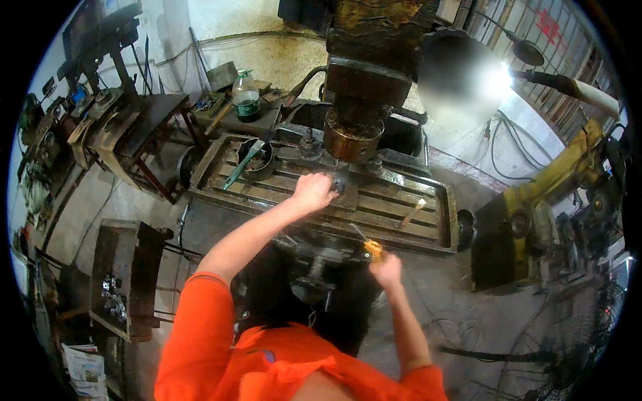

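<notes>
Under the spindle head (pixel 354 134) of a milling machine, my left hand (pixel 315 193) is closed at a dark metal block on the slotted table (pixel 381 220). Its fingertips touch a small dark piece (pixel 338 184); what they grip is partly hidden. My right hand (pixel 386 269), in front of the table's near edge, is wrapped round a yellow air blow gun (pixel 373 250). The gun's thin metal nozzle points up and left toward the table. A small brush (pixel 412 212) with a pale tip lies on the table to the right.
A pot (pixel 257 167) with a green-handled brush (pixel 243 164) across it stands on the table's left. Behind is a plastic bottle (pixel 246 97). A metal bin (pixel 127 281) holds shiny pieces at left. A bright lamp (pixel 508 75) and a yellow machine (pixel 515 227) are at right.
</notes>
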The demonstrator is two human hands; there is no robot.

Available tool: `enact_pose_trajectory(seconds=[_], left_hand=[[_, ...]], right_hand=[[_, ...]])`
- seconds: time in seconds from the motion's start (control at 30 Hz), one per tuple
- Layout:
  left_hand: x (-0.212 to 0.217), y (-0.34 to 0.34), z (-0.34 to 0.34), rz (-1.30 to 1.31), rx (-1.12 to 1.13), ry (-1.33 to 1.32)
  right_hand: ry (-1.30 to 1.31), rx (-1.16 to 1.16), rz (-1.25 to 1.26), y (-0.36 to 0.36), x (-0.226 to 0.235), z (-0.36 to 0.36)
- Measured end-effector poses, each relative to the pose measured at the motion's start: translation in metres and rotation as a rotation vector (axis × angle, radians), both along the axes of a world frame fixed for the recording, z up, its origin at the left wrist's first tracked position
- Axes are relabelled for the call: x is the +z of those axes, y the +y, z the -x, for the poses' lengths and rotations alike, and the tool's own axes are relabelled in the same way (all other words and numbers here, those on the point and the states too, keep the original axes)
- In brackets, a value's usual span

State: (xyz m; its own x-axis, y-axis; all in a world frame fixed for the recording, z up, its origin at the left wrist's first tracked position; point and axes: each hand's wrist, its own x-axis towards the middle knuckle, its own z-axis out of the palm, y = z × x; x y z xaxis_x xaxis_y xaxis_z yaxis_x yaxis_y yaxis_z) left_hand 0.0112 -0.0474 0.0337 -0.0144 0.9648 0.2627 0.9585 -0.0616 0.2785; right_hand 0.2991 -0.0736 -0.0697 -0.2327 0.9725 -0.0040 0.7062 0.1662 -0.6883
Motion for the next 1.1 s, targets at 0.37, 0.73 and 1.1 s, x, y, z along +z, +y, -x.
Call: enact_pose_trajectory(seconds=[0.37,0.73,1.1], left_hand=[[-0.019,0.033,0.011,-0.118,0.090,-0.052],[-0.023,0.027,-0.016,-0.230,0.183,-0.106],[-0.021,0.044,0.010,-0.159,0.195,-0.098]], right_hand=[[0.083,-0.059,0.137,-0.010,0.058,-0.062],[0.047,0.103,-0.172,-0.025,0.129,-0.034],[0.114,0.113,-0.242,0.003,0.187,-0.064]])
